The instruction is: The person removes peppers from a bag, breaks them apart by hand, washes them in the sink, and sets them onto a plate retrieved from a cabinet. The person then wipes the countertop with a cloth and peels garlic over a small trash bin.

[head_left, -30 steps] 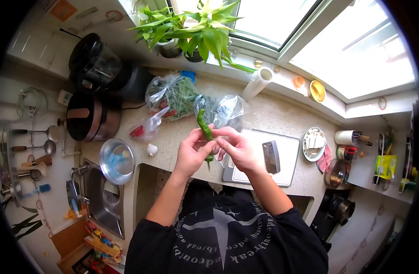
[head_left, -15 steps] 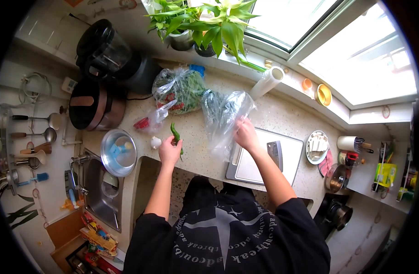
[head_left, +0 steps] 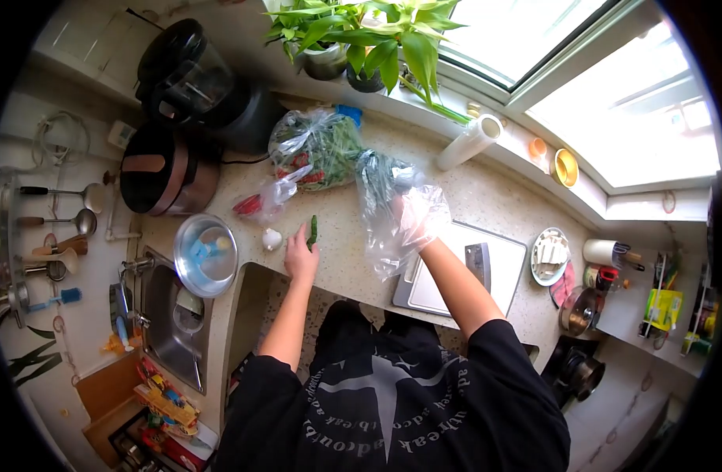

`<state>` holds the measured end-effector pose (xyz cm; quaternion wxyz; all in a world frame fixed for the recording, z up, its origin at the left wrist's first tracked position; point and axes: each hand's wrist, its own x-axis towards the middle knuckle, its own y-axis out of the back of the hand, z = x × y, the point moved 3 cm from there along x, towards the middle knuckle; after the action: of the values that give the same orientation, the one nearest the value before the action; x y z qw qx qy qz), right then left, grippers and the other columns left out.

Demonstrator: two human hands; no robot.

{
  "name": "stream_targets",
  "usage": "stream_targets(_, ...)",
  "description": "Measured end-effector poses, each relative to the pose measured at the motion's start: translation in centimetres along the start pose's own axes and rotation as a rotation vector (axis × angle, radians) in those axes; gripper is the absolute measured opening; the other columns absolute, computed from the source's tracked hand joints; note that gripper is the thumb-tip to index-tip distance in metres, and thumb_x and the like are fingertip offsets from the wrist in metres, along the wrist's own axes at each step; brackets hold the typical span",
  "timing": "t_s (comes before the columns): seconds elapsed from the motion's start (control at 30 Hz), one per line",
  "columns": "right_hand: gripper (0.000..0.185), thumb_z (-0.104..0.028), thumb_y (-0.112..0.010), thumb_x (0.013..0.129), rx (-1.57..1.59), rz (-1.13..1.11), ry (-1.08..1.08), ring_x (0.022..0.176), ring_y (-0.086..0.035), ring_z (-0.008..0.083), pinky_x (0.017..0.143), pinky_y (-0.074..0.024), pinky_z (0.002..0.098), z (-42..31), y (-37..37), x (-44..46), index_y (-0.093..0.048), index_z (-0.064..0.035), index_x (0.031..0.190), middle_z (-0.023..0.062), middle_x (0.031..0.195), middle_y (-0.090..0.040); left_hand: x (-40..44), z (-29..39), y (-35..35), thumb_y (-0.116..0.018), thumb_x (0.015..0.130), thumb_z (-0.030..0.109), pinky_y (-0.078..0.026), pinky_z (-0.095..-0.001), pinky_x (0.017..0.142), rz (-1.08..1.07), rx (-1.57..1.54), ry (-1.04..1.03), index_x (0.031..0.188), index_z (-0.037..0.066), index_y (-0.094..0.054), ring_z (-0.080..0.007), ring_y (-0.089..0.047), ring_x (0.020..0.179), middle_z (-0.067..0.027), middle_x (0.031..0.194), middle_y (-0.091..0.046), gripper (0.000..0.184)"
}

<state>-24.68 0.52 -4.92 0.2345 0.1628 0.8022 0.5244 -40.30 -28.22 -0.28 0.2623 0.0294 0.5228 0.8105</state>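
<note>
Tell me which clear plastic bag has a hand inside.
The crinkled clear plastic bag nearest the white rectangular cutting board; the right hand shows through its film. The bulging bag of greens and small bag with red contents have none.

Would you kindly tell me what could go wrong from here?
The right hand is inside the clear plastic bag, which might tear or drag along. The right forearm passes close beside the cleaver, so a sideways swing could brush it. The green pepper at the left hand might roll if nudged.
</note>
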Motion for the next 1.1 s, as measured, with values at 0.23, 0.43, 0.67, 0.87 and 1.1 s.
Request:
stream_targets(0.23, 0.024, -0.027, -0.057, 0.088, 0.013, 0.239, 0.118, 0.107, -0.064, 0.0305, 0.1, -0.0467, 0.049, 2.6, -6.0, 0.3, -0.07, -0.013, 0.102, 0.0113, 0.106, -0.068, -4.6, 17.8, 9.9, -0.081, 0.08, 0.031, -0.041, -0.0477, 0.11, 0.113, -0.517, -0.648, 0.146, 0.023, -0.053, -0.0374, -0.048, 0.132, -0.016, 0.141, -0.052, 0.072)
stream_targets(0.43, 0.016, -0.024, -0.061, 0.083, -0.27, 0.095, 0.036, 0.097, -0.064, 0.0268, 0.092, -0.0472, 0.0429, -2.0, 4.4, -1.6, -0.073, -0.0154, 0.09, 0.0064, 0.095, -0.071, -2.6, 21.9, 2.9, -0.068, 0.088, 0.013, -0.051, -0.0457, 0.096, 0.036, -0.128, -0.872, 0.135, 0.03, -0.064, -0.0334, -0.063, 0.113, -0.0138, 0.132, -0.06, 0.05)
stream_targets(0.67, 0.009, -0.01, -0.07, 0.078, 0.375, 0.207, 0.111, 0.094, -0.067, 0.0314, 0.087, -0.0521, 0.0451, -2.1, 14.2, -6.2, -0.073, -0.0106, 0.085, 0.0103, 0.091, -0.072, 3.1, 19.4, 3.4, -0.062, 0.091, 0.008, -0.054, -0.0405, 0.081, 0.028, -0.418, -0.464, 0.134, 0.02, -0.064, -0.0295, -0.067, 0.092, -0.0096, 0.121, -0.061, 0.045)
stream_targets(0.87, 0.024, -0.014, -0.065, 0.092, 1.919, -0.055, -0.053, 0.109, -0.069, 0.0349, 0.077, -0.0574, 0.0349, -1.3, 17.9, -12.1, -0.059, -0.0062, 0.114, 0.0215, 0.123, -0.067, 1.5, 23.2, 6.6, -0.073, 0.075, 0.008, -0.044, -0.0449, 0.107, 0.169, -0.54, -0.58, 0.144, 0.019, -0.057, -0.0358, -0.049, 0.127, -0.015, 0.142, -0.047, 0.071)
stream_targets(1.1, 0.03, -0.024, -0.057, 0.095, 2.518, -0.163, -0.066, 0.095, -0.071, 0.036, 0.056, -0.0532, 0.0321, -0.8, 17.1, -15.2, -0.062, -0.0054, 0.118, 0.0251, 0.115, -0.069, -3.0, 28.5, 9.0, -0.081, 0.074, 0.03, -0.018, -0.0606, 0.12, -0.19, -0.236, -1.087, 0.133, 0.026, -0.065, -0.0328, -0.034, 0.147, -0.0103, 0.151, -0.047, 0.061)
